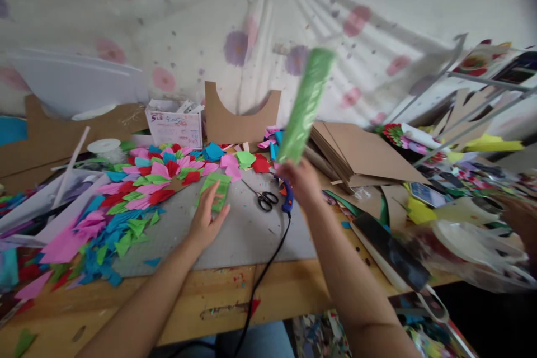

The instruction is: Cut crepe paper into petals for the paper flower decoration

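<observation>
My right hand (300,179) is closed around the lower end of a long green roll of what looks like crepe paper (307,106). The roll stands tilted above the work mat and is smeared by motion. My left hand (208,218), thumb and fingers apart, is at a flat piece of green paper (223,183); whether it presses on it I cannot tell. Black-handled scissors (267,201) lie on the grey mat (247,240) between my hands. A blue glue gun (287,197) with a black cord lies just below my right hand, partly covered by it.
Colourful cut paper pieces (142,187) are heaped on the left. Behind them stand a white box (174,128) and a cut cardboard sheet (243,120). Stacked cardboard (373,156), a dark phone-like object (390,249) and a plastic-wrapped bundle (465,246) occupy the right.
</observation>
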### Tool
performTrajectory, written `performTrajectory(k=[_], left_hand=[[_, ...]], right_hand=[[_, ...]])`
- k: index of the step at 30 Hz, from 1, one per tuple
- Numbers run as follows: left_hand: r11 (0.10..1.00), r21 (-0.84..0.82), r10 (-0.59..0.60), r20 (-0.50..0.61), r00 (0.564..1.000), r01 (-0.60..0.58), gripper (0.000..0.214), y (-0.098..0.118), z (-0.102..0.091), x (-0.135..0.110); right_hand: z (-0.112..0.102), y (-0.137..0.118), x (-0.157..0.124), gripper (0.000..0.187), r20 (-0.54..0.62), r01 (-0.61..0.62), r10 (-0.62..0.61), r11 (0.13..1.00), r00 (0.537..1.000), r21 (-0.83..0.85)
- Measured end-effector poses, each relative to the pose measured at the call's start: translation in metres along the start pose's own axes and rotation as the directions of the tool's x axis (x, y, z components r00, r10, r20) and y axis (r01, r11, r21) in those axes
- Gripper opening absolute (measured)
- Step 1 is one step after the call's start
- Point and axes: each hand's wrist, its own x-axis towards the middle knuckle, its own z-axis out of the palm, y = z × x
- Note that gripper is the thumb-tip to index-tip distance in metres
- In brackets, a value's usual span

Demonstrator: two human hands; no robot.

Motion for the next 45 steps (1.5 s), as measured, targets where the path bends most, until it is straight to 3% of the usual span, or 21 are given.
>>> performTrajectory(k=[2,4,6,10,13,16,21,27,33,36,39,42,45], left_hand=[[0.999,0.028,-0.018,-0.031,0.999,0.019,0.046,-0.004,-0.002,0.001],[0.998,0.058,-0.022,-0.058,0.998,0.025,0.037,-0.008,-0.005,0.002],[0.994,0.106,-0.017,-0.094,0.995,0.027,0.035,-0.011,-0.008,0.003],[0.973,0.225,-0.014,-0.132,0.991,0.044,0.044,-0.018,-0.018,0.006],[0.958,0.284,-0.015,-0.102,0.995,0.043,0.05,-0.027,-0.026,0.008],[0.946,0.323,0.015,0.027,1.0,-0.023,0.047,-0.036,-0.031,0.008],[0.939,0.341,-0.017,0.171,0.985,-0.043,0.041,-0.043,-0.027,0.005],[0.923,0.384,-0.087,0.163,0.983,0.018,0.03,-0.037,-0.024,0.007],[0.948,0.319,-0.05,0.169,0.984,-0.006,0.041,-0.027,-0.022,0.007],[0.977,0.21,-0.051,0.067,0.996,0.036,0.029,-0.028,-0.021,0.008],[0.989,0.112,-0.098,-0.032,0.995,0.101,0.024,-0.031,-0.021,0.009],[0.991,0.077,-0.11,-0.027,0.994,0.112,0.029,-0.032,-0.022,0.01],[0.993,0.056,-0.105,0.037,0.994,0.102,0.033,-0.029,-0.023,0.01]], right_hand=[[-0.031,-0.032,0.038,0.028,-0.169,0.032,-0.016,0.995,0.985,0.097],[-0.048,-0.04,0.055,0.033,-0.252,-0.001,0.029,0.994,0.967,0.111],[-0.047,-0.023,0.05,0.033,-0.259,-0.112,0.127,0.991,0.958,0.069],[-0.02,0.035,0.005,0.032,-0.075,-0.242,0.236,0.967,0.969,-0.077],[-0.002,0.058,-0.016,0.035,0.055,-0.161,0.174,0.969,0.983,-0.186],[0.005,0.067,-0.022,0.031,0.129,-0.101,0.146,0.947,0.981,-0.305],[0.004,0.082,-0.029,0.018,0.204,0.107,0.029,0.772,0.979,-0.627],[0.003,0.084,-0.032,0.015,0.249,0.195,-0.006,0.639,0.969,-0.744],[0.01,0.078,-0.037,0.014,0.308,0.274,-0.014,0.491,0.951,-0.827],[0.019,0.071,-0.043,0.015,0.346,0.305,0.018,0.429,0.938,-0.85],[0.034,0.067,-0.048,0.018,0.443,0.377,0.085,0.399,0.893,-0.836],[0.051,0.071,-0.05,0.026,0.504,0.447,0.11,0.327,0.857,-0.832],[0.062,0.083,-0.047,0.026,0.519,0.479,0.081,0.283,0.851,-0.831]])
